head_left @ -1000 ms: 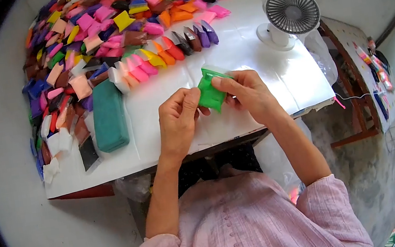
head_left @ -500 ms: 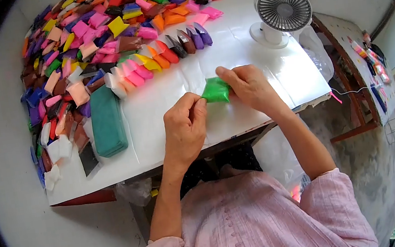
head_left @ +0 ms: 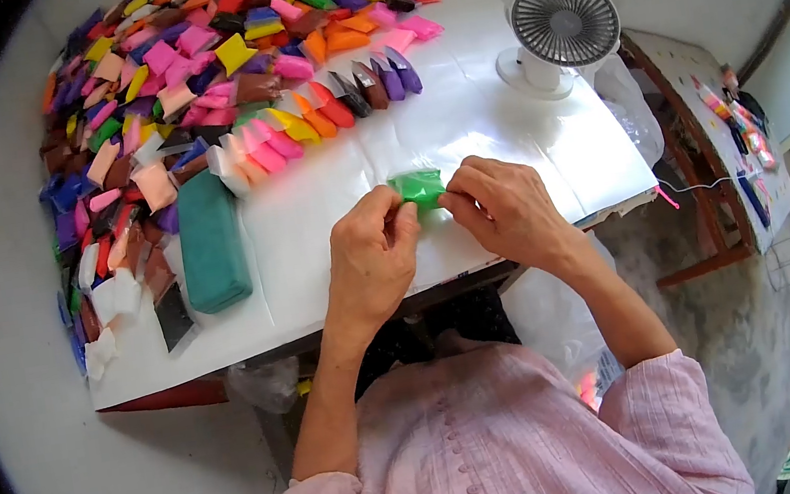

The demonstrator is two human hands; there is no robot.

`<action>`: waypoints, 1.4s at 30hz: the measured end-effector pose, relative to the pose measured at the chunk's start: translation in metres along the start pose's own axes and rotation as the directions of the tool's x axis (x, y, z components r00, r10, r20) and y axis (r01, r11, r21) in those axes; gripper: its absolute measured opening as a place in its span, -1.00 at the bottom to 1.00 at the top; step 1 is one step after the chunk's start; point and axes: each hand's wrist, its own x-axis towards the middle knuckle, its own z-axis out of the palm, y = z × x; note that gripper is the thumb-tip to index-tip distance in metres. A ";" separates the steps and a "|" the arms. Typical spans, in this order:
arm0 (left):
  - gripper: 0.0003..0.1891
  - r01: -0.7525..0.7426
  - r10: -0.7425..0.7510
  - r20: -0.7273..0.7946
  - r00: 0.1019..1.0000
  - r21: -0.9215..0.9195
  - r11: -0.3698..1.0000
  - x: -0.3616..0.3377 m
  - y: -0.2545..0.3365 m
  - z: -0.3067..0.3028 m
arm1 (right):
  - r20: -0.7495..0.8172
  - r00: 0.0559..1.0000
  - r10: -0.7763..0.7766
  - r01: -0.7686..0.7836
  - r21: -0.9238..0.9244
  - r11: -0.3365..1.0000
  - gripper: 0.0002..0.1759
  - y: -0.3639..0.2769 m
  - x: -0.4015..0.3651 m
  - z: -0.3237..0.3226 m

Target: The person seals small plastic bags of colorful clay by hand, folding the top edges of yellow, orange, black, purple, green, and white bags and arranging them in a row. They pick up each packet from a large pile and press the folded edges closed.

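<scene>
A small bright green packet in clear plastic [head_left: 420,188] is held between my two hands, just above the front of the white table. My left hand [head_left: 371,255] pinches its left edge between thumb and forefinger. At its right edge, my right hand [head_left: 505,206] grips with bent fingers; the fingertips partly cover that edge. Beyond the hands, a row of upright packets runs across the table, among them a yellow packet [head_left: 294,125], a red packet [head_left: 332,106] and a purple packet [head_left: 404,72]. A dark green oblong case [head_left: 213,242] lies left of my left hand.
A large heap of coloured packets [head_left: 178,70] covers the back and left of the white table [head_left: 319,283]. A white fan [head_left: 565,21] stands at the right end, near a clear plastic bag [head_left: 629,113]. Another table [head_left: 687,95] stands farther right.
My right hand has come down from the packet's upper right corner to its right edge. The green packet now lies more level, shifted slightly left. My left hand stays at its left edge.
</scene>
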 end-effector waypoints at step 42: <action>-0.92 -0.071 0.070 -0.044 0.997 -0.018 0.997 -0.004 -0.005 -0.002 | -0.157 0.933 0.323 -0.346 -0.159 0.925 -0.73 0.128 0.107 0.044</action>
